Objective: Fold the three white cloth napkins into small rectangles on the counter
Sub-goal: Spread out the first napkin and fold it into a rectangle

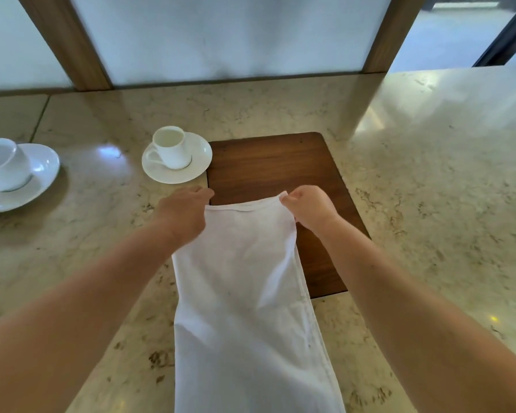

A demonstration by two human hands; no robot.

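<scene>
The napkin [245, 293] ran as a long strip from the near edge of the tabletop [429, 204] up onto a wooden board [268, 165]. Each grip was pinched shut on a far corner, left hand [185, 210] and right hand [307, 205], probably to square that edge. Cup and saucer [176, 158] sat just beyond

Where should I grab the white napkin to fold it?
Pinch the napkin at its two far corners, coming from above, as the left hand and right hand do. It lies as a long strip, so the hemmed far edge is easiest to lift.
</scene>
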